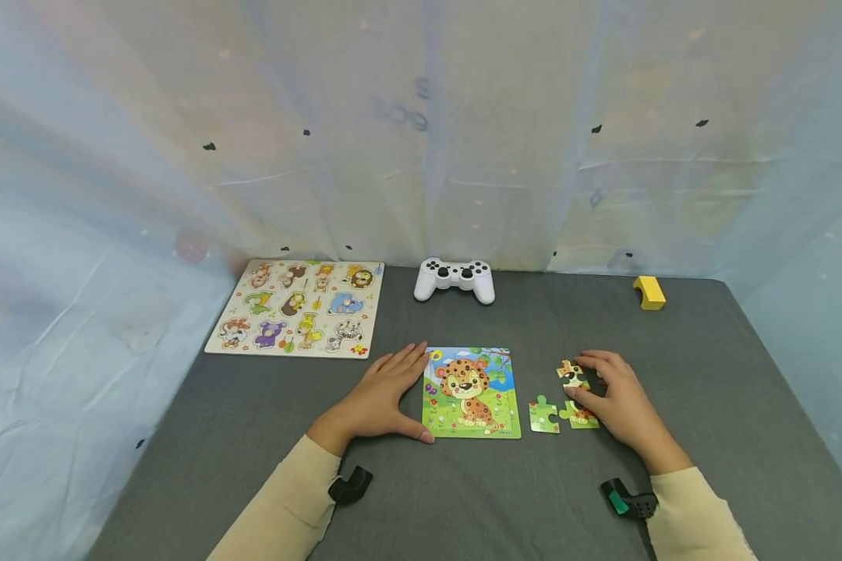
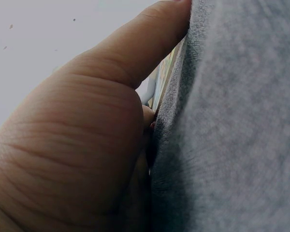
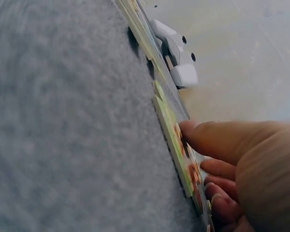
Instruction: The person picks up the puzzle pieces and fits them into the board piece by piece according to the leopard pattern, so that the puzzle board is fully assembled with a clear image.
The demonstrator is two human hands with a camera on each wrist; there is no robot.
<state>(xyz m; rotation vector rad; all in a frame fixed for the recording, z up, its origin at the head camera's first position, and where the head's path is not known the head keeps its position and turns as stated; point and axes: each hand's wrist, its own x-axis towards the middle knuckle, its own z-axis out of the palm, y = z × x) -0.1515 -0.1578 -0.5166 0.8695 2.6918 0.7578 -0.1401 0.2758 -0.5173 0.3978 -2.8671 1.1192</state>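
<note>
A square leopard picture puzzle (image 1: 472, 393) lies in the middle of the table. My left hand (image 1: 386, 393) rests along its left edge, fingers spread toward the top corner and thumb at the bottom corner. To the right of the picture lie loose jigsaw pieces: a green one (image 1: 542, 417) and one with the leopard's body (image 1: 584, 419). My right hand (image 1: 620, 397) pinches a piece with part of the leopard's face (image 1: 571, 375) between thumb and fingers, just above the body piece. In the right wrist view the thumb (image 3: 208, 137) is close over the pieces (image 3: 171, 140).
An animal peg board (image 1: 298, 312) lies at the back left. A white game controller (image 1: 454, 280) stands at the back centre, and a yellow arch block (image 1: 649, 293) at the back right. A pale curtain (image 1: 505, 156) hangs behind the grey table (image 1: 463, 499).
</note>
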